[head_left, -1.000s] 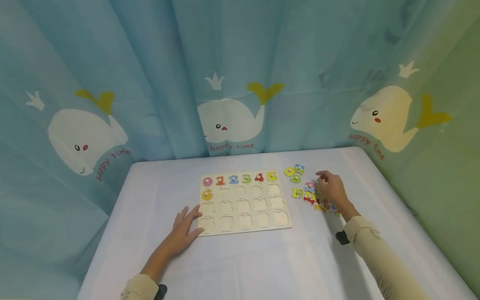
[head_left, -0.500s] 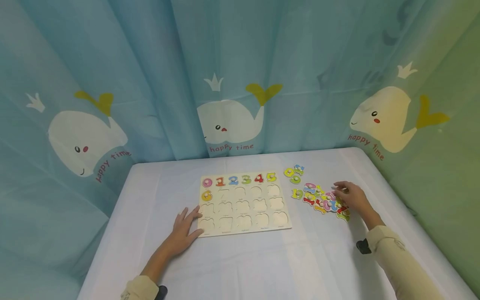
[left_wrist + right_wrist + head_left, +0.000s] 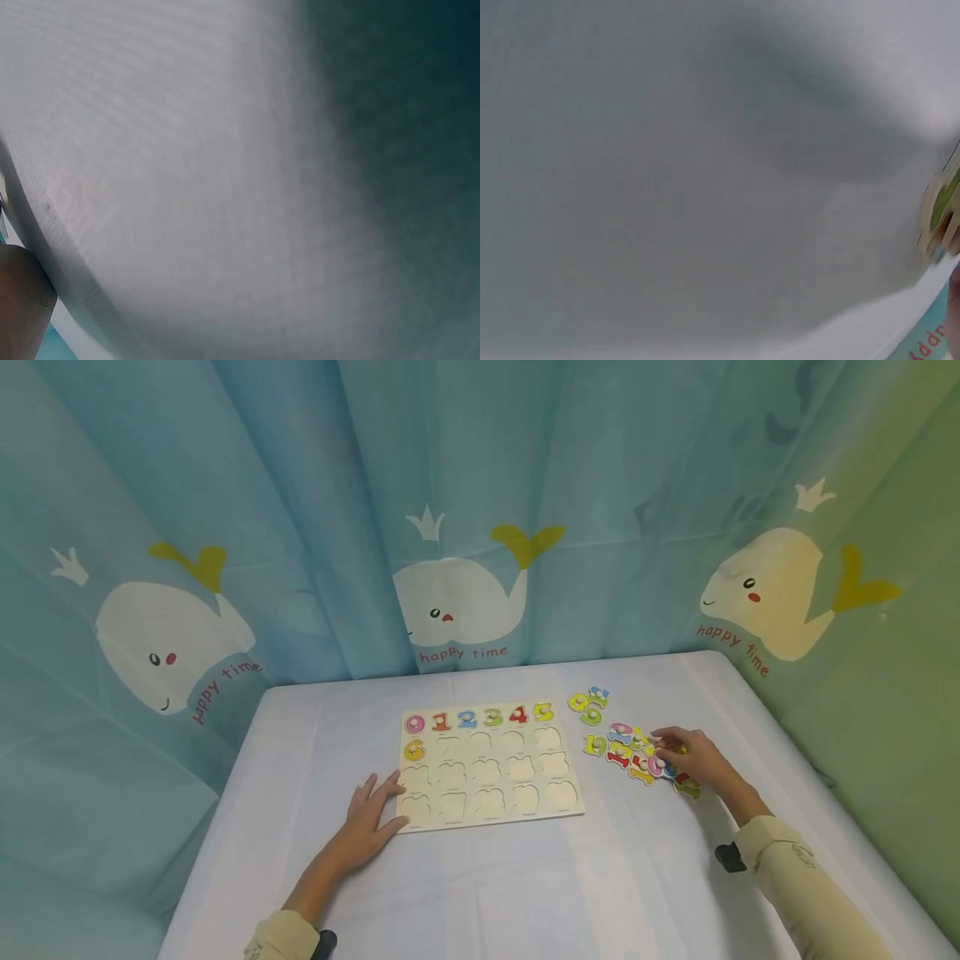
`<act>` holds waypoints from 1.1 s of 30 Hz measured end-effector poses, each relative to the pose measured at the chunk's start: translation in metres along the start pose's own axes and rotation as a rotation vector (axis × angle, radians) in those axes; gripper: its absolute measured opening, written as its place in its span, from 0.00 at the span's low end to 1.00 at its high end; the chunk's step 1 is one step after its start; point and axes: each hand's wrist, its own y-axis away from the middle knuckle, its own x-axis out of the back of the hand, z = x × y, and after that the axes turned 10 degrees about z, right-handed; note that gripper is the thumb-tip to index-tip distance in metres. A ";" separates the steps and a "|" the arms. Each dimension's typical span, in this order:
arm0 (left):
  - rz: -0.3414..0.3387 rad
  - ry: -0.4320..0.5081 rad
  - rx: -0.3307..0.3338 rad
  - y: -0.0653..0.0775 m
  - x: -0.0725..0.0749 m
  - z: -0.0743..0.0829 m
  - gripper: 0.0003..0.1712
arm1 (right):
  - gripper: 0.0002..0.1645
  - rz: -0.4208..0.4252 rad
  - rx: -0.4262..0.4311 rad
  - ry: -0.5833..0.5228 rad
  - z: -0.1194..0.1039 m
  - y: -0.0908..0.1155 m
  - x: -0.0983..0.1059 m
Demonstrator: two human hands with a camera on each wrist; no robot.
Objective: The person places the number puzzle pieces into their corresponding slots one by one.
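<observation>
A wooden number puzzle board (image 3: 468,785) lies flat on the table. Coloured digits 0 to 5 fill its top row, and an orange 6 (image 3: 414,750) starts the second; the other recesses show bare wood. My left hand (image 3: 367,818) rests with spread fingers at the board's left edge. Over the right part of a heap of knobbed number pieces (image 3: 618,756) is my right hand (image 3: 697,758), index finger and thumb bent and apart at the tips. It hides some pieces beneath it. In the right wrist view, a green-topped wooden piece (image 3: 943,202) shows at the right edge.
Near the board's top right corner lie a yellow piece (image 3: 578,702), a blue piece (image 3: 598,696) and a green piece (image 3: 592,717). A white cloth covers the table (image 3: 487,893). Blue curtains (image 3: 315,527) with whale prints hang behind it.
My right hand has gone from the heap's upper middle to its right side, then slightly left with its fingers over the pieces. My left hand and the board stay in place.
</observation>
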 end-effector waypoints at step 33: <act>0.020 0.007 -0.005 0.002 0.002 0.007 0.22 | 0.24 0.223 -0.187 0.070 0.011 0.005 0.018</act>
